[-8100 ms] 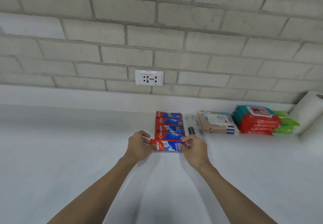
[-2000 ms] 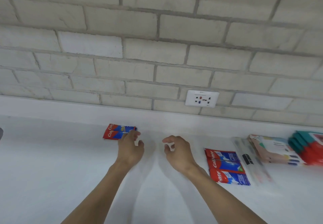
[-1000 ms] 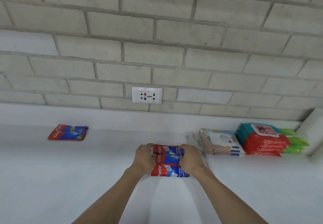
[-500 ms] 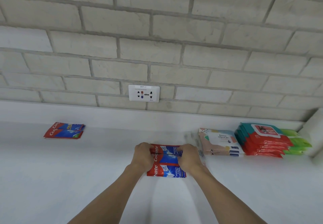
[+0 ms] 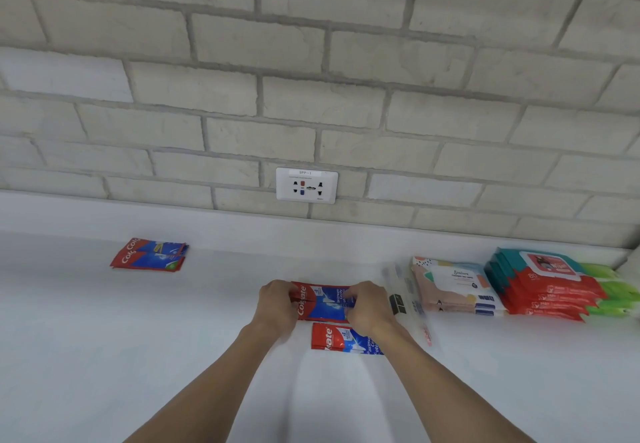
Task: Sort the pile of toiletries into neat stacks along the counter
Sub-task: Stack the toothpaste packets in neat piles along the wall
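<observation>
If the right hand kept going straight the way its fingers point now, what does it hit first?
The right hand points leftward, gripping the red-and-blue toothpaste sachets. They are already against its fingers; past them, the left hand on the other end. Depth is hard to judge.

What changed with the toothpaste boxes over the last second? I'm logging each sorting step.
Both hands, left hand and right hand, had been squeezing the group of boxes together; now they hold only the upper toothpaste boxes, drawn back toward the wall, and one toothpaste box is left apart nearer the person. The far-left toothpaste stack, tissue packs and wipes stack stayed put.
</observation>
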Motion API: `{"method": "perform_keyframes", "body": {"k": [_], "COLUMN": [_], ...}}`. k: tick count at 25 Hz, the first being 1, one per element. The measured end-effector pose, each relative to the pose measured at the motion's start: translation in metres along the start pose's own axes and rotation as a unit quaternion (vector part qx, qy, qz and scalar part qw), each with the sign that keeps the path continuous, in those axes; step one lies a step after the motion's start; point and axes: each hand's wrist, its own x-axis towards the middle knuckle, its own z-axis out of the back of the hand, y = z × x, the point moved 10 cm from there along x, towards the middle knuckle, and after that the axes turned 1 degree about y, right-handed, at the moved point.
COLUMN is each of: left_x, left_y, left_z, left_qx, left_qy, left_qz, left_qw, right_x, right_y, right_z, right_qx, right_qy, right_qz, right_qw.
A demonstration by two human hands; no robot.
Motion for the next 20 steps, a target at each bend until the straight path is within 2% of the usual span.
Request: {"method": "perform_keyframes", "body": {"k": [20], "left_x": [-0.008], "left_y": [0.145], "left_z": [0.102], "left_qx": [-0.023], "left_qy": [-0.046], "left_qz": [0.078], "left_qw": [0.996], "right_x": [0.013], "right_y": [0.142], "right_z": [-0.083], "right_qx": [0.068], "right_qy": [0.004], "right_qz": [0.077], "right_qw": [0.995]}}
